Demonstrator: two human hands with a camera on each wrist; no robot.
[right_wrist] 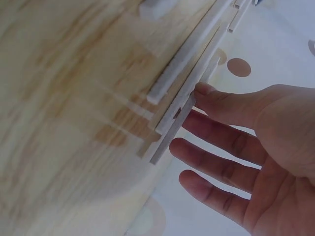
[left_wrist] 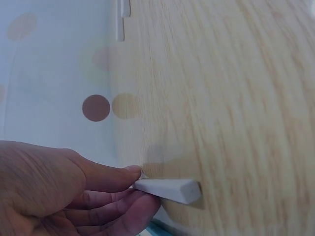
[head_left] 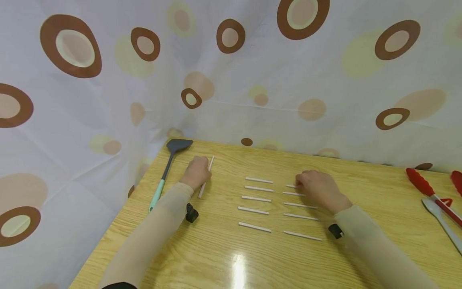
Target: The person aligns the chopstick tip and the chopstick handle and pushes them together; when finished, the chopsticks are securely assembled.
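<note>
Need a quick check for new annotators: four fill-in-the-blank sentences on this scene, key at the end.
1. In the head view, the left hand pinches a white stick just to the ____ of the turner.
2. Counting from the curtain, the right hand pinches the ____ stick of the right column.
3. The left column has ____ sticks.
4. The tongs' tips are ____.

Missing words: right; first; five; red.

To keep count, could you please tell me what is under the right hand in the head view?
Two white sticks pass out of view beneath the right hand: their left ends show, but their right ends are covered, as is the tabletop directly beneath it.
</note>
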